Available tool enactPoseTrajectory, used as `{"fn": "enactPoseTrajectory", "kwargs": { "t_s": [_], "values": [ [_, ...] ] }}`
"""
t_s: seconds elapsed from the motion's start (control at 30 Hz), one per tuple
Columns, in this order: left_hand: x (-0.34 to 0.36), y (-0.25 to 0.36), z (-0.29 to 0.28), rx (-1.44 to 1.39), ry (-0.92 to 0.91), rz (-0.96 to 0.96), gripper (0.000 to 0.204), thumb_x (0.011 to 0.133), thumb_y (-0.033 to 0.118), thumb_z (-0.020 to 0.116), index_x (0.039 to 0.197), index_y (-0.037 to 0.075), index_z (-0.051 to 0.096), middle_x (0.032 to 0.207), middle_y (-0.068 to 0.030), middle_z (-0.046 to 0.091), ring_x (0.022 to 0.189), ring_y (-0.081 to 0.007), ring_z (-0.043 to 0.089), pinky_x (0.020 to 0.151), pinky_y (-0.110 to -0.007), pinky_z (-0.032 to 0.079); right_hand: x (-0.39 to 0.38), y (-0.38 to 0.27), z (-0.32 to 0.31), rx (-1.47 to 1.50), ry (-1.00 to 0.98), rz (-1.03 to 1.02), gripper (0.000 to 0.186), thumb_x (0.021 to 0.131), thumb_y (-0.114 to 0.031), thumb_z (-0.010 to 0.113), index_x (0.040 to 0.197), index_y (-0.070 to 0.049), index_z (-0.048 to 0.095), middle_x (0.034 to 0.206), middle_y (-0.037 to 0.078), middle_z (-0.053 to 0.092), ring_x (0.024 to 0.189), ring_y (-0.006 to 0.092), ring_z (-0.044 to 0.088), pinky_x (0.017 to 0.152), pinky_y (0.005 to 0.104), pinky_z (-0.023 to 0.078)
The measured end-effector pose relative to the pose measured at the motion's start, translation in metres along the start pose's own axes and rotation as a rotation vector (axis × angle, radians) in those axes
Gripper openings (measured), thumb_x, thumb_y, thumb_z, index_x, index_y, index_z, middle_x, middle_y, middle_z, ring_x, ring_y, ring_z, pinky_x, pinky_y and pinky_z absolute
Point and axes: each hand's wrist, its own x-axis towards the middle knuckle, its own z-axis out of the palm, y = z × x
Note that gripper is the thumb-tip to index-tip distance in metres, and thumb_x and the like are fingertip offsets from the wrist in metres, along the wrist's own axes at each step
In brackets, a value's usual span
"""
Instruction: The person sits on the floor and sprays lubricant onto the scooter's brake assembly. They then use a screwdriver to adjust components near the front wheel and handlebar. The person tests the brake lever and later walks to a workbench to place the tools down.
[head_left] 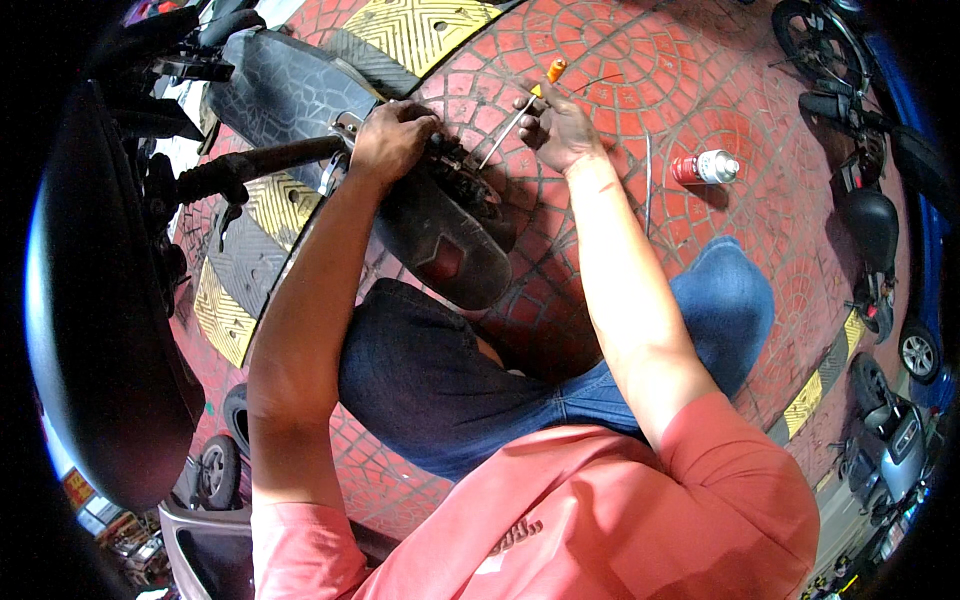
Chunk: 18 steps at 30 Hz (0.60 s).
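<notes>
A screwdriver (511, 131) with a yellow and orange handle is gripped in my right hand (560, 131). Its shaft slants down and left, and the tip ends close to the dark mechanical parts beside a scooter's wheel. My left hand (392, 142) rests on the rear of the black scooter (290, 92), fingers curled down over the parts by the wheel; what they grip is hidden. Nearer to me, the scooter's dark mudguard (450, 255), with a red-edged reflector patch, sits between my forearms.
A red and white spray can (706, 167) stands right of my right hand, and a thin metal rod (648, 185) lies beside it. A large black seat (110, 300) fills the left. Yellow and grey ramp strips (420, 35) cross the red paving. Parked two-wheelers (868, 225) line the right.
</notes>
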Motion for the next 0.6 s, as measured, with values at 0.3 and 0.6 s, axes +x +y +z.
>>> {"fn": "enactPoseTrajectory", "kwargs": {
  "t_s": [0.3,0.6],
  "values": [
    [0.002,-0.012,0.007,0.088,0.078,0.156,0.025,0.088,0.021,0.056,0.103,0.014,0.075,0.109,-0.0148,0.070,0.100,-0.0322,0.067,0.088,-0.040,0.053,0.003,0.002,0.010,-0.127,0.190,-0.015,0.024,0.096,-0.029,0.067,0.099,-0.006,0.060,0.088,0.009,0.064,0.065,0.0138,0.060,0.055,0.0273,0.049],
    [-0.002,0.006,-0.001,0.040,0.038,0.118,0.028,0.089,0.026,0.056,0.106,0.014,0.074,0.111,-0.0131,0.071,0.101,-0.0304,0.068,0.090,-0.038,0.052,-0.013,-0.005,0.008,-0.058,0.033,-0.082,0.021,0.098,-0.027,0.063,0.102,-0.007,0.059,0.083,0.005,0.064,0.066,0.0153,0.063,0.062,0.0314,0.057]
  ]
}}
